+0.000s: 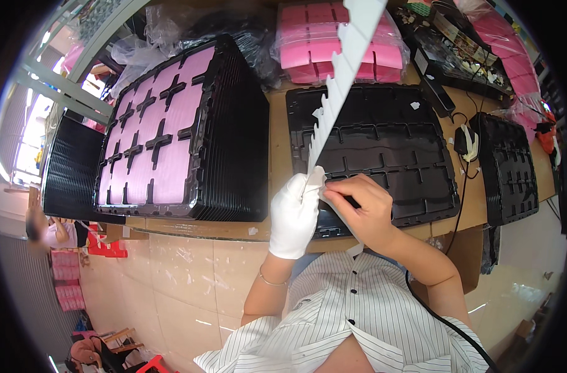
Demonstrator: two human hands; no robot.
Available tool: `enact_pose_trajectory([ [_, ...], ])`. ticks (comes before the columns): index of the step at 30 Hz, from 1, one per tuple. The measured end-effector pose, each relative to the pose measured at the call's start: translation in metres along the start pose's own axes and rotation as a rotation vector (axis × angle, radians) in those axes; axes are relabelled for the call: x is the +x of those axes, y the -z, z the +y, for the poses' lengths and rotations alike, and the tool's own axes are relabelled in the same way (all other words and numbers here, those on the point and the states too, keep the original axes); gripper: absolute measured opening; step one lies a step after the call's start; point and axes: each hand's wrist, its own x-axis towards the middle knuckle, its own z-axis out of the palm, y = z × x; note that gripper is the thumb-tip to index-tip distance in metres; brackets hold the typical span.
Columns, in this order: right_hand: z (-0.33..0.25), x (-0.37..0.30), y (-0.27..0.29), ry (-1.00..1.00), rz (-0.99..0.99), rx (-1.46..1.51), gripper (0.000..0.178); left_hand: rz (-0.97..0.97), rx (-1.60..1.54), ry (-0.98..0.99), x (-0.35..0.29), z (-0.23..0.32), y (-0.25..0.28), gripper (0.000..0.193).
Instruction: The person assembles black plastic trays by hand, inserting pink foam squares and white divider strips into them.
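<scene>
My left hand, in a white glove, is closed round the lower end of a long white strip with a notched left edge. The strip rises, tilted, over the worktable and past the top of the view. My bare right hand is closed in a pinch, thumb and forefinger against the glove's fingertips. What lies in that pinch is too small to make out. Beneath the hands and strip a black compartment tray lies flat, with a white scrap on it.
At left rises a tall stack of black trays with pink sheets in the top one. Wrapped pink pieces sit at the back. Another tray stack stands right, beside a cable and a scrap-filled black box.
</scene>
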Motion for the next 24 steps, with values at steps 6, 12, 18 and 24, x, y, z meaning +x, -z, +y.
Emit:
enact_pose_trajectory([
  [6, -0.008, 0.0, -0.004, -0.427, -0.085, 0.28, 0.012, -0.048, 0.068, -0.003, -0.004, 0.004, 0.008, 0.021],
  [12, -0.005, -0.01, 0.004, 0.455, 0.019, -0.264, 0.014, 0.101, -0.047, 0.069, -0.005, -0.004, 0.016, 0.018],
  [18, 0.026, -0.013, 0.005, -0.36, -0.319, -0.128, 0.016, 0.136, 0.095, 0.068, -0.016, 0.006, 0.037, 0.028],
  [24, 0.011, -0.014, 0.002, -0.11, -0.112, -0.462, 0.039, 0.081, 0.097, 0.049, -0.02, 0.003, 0.031, 0.035],
])
